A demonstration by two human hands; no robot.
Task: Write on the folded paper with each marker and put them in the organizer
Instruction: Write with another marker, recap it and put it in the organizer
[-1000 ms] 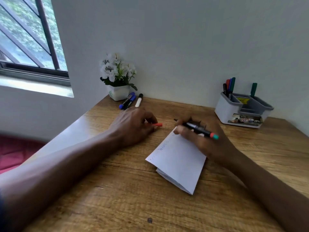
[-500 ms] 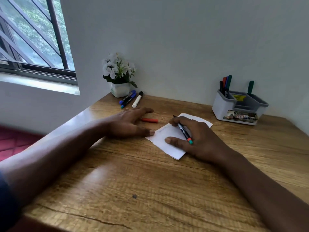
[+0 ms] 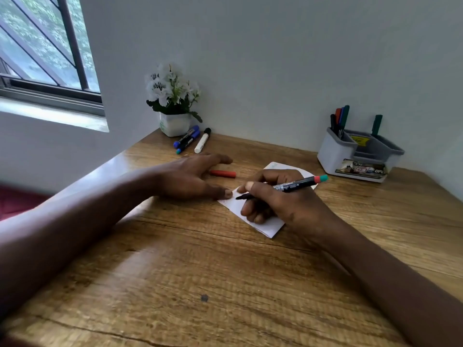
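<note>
Where the pen meets the sheet: the right hand [image 3: 283,204] grips a black marker [image 3: 295,185] between thumb and curled fingers, with the uncapped tip pointing down and left over the left corner of the folded paper [image 3: 270,226]. Whether the tip actually touches the sheet cannot be told.
Marker detail: the rear end is red and teal and is raised toward the organizer side.
Folded paper: white, lying flat on the wooden table [image 3: 200,259] at mid-desk, largely covered by the right hand. One corner shows behind the hand and one in front.
Left hand [image 3: 190,176]: flat on the table with fingers straight and holding nothing. The thumb tip touches the paper's left edge.
Red cap [image 3: 223,173]: lies on its side on the table, just beyond the left hand and apart from the paper.
Organizer [image 3: 335,156]: grey and white, at the far right against the wall. Several markers [image 3: 340,118] stand upright in its left compartment, and one green marker [image 3: 376,125] stands in a rear compartment.
Loose markers: two blue markers [image 3: 188,139] and one white marker [image 3: 202,141] with a black cap lie side by side at the far left.
Flower pot [image 3: 175,123]: white with white flowers, in the corner directly behind the loose markers.
Window [image 3: 50,46]: barred, upper left.
</note>
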